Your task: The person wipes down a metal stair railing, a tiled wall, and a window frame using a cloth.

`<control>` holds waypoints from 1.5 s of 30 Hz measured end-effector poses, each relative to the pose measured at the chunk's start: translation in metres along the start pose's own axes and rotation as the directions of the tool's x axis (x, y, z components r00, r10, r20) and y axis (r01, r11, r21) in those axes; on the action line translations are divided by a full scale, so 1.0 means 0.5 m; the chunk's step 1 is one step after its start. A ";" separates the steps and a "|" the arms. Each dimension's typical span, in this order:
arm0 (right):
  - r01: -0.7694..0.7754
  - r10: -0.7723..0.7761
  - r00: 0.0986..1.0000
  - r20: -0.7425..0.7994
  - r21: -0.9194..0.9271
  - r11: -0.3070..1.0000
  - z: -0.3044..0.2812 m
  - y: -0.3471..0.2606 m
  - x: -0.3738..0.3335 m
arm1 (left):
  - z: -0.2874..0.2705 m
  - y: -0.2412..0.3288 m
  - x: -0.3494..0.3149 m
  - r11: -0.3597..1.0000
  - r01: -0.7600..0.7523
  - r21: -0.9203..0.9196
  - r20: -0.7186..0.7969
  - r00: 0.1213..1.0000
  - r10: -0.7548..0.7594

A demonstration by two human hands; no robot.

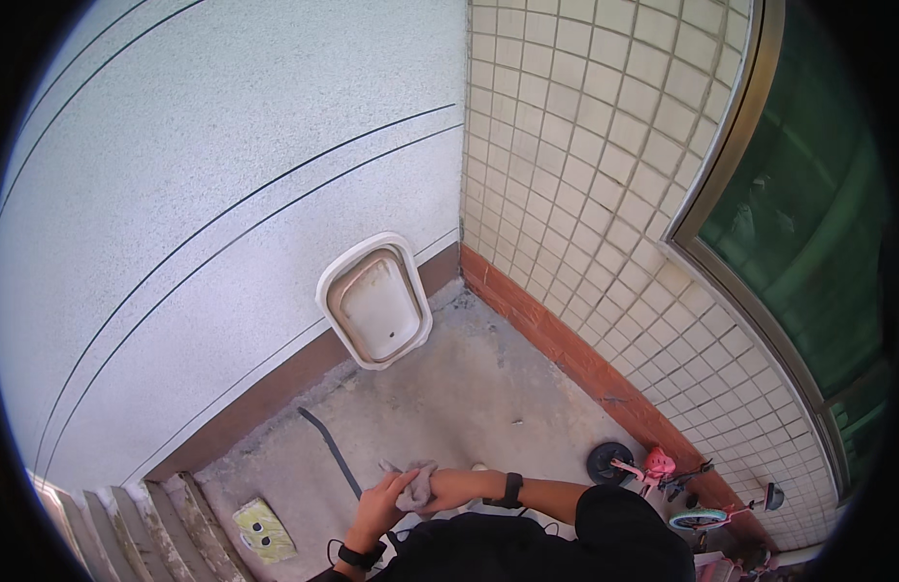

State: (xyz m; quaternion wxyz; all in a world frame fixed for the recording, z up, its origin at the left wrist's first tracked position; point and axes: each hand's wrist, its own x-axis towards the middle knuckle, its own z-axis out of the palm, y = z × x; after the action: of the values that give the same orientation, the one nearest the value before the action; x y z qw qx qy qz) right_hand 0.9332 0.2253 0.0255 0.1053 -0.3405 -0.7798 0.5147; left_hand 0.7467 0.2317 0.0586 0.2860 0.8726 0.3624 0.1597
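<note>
A crumpled grey cloth is bunched between my two hands, held close in front of my body. My left hand presses its fingers over the cloth from the left side. From the right, my right hand meets it, its fingers partly hidden behind the cloth and closed around it. Both wrists wear dark bands. Farther off, a white rectangular basin with brownish stains leans against the wall, apart from my hands.
Rough white wall rises at the left, meeting a tiled wall with a window. A dark strip crosses the concrete floor. Lower left are steps and a yellow mat; lower right, a small bicycle.
</note>
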 end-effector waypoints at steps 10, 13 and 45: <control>-0.079 0.180 0.621 -0.763 0.168 0.983 -0.393 0.087 -0.148 | -0.032 0.019 0.520 0.962 -0.258 0.089 -0.203 0.941 0.271; -0.109 0.106 0.447 -0.888 0.064 0.992 -0.494 0.121 -0.190 | -0.044 0.052 0.690 0.915 -0.309 -0.260 -0.306 0.925 0.225; -0.963 -0.699 0.048 -0.714 -0.219 0.157 -1.005 0.233 -0.570 | 0.147 0.507 1.441 0.263 -0.952 -0.155 -0.722 0.291 0.628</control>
State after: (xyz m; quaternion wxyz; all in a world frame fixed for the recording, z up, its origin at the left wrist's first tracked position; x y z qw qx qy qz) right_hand 1.4537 0.4381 0.2017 0.2533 -0.6736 -0.4763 -0.5052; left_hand 1.4138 0.5795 0.2083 0.2896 0.7143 -0.1609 0.6165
